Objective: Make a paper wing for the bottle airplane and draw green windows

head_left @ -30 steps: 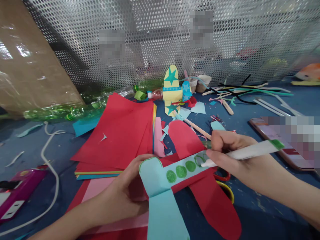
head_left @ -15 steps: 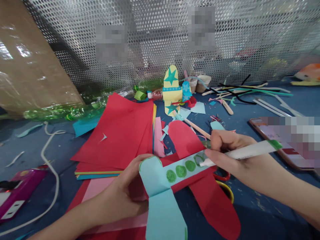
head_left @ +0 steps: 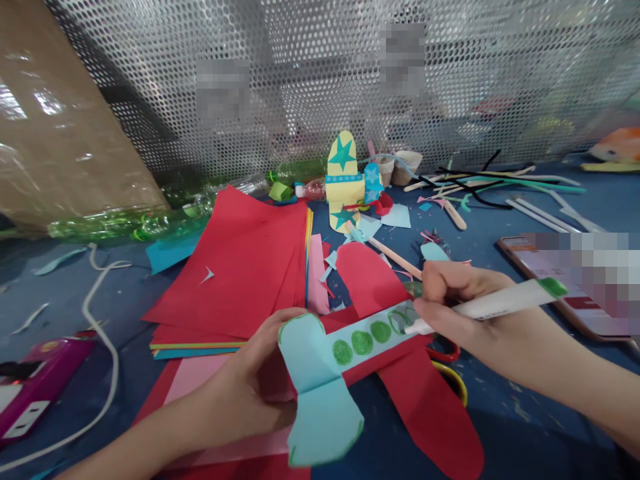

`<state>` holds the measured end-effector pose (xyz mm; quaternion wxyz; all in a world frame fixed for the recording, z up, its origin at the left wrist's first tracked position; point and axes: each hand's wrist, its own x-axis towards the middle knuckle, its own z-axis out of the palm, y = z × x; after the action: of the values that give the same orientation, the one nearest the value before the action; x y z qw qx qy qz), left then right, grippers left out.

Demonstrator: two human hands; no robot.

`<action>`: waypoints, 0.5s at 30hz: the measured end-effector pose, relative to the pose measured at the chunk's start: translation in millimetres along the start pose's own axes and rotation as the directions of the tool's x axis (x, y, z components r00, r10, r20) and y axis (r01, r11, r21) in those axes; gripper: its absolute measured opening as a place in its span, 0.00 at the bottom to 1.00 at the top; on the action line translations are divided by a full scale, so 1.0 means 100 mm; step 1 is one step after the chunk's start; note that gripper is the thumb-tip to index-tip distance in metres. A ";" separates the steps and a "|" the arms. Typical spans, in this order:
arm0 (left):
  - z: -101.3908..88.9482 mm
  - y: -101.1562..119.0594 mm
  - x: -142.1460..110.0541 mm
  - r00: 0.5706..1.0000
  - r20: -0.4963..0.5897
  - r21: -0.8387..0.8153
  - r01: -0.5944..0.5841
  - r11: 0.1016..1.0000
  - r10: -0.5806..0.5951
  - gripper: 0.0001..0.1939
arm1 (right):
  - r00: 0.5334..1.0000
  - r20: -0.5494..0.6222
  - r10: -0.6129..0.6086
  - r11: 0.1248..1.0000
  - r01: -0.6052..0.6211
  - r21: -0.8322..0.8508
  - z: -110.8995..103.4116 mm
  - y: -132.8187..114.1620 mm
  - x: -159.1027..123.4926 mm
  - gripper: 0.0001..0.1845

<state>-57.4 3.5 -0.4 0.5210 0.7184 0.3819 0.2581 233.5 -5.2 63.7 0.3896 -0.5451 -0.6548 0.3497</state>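
Observation:
A paper airplane model (head_left: 363,313) with red wings, a light-blue tail and a light-blue strip lies tilted before me. My left hand (head_left: 255,373) is closed around its tail end, with some fingers hidden behind the paper. Between the fingers of my right hand (head_left: 460,303) is a white marker (head_left: 505,301) with a green end. Its tip touches the strip at an outlined circle. Several filled green dots (head_left: 363,343) run along the strip towards the tail. Green lines edge the tail paper (head_left: 325,413).
Stacked coloured paper (head_left: 240,267) lies left of the model, with scissors (head_left: 453,383) partly under it. A yellow bottle airplane (head_left: 345,189) stands behind. At right is a phone (head_left: 565,293); at left, a purple power strip (head_left: 45,383). A perforated metal panel (head_left: 320,80) rises at the back.
The marker tip has shifted slightly right on the outlined circle. The lower tail flap has swung up, so its rounded end now shows. My left hand stays in place.

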 end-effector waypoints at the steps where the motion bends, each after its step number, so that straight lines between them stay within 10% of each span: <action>1: -0.01 0.00 0.00 1.000 -0.002 0.033 -0.025 0.999 0.025 0.42 | 1.000 0.000 0.002 1.000 -0.002 -0.011 0.00 0.00 0.00 0.13; 15: 0.00 -0.03 -0.01 1.000 0.030 0.023 -0.009 1.000 0.008 0.44 | 1.000 0.000 0.004 1.000 -0.004 -0.026 -0.01 0.00 -0.02 0.13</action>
<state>-58.7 3.7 -3.0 0.5175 0.7297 0.3738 0.2450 234.5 -7.5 64.1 0.3818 -0.5514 -0.6581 0.3420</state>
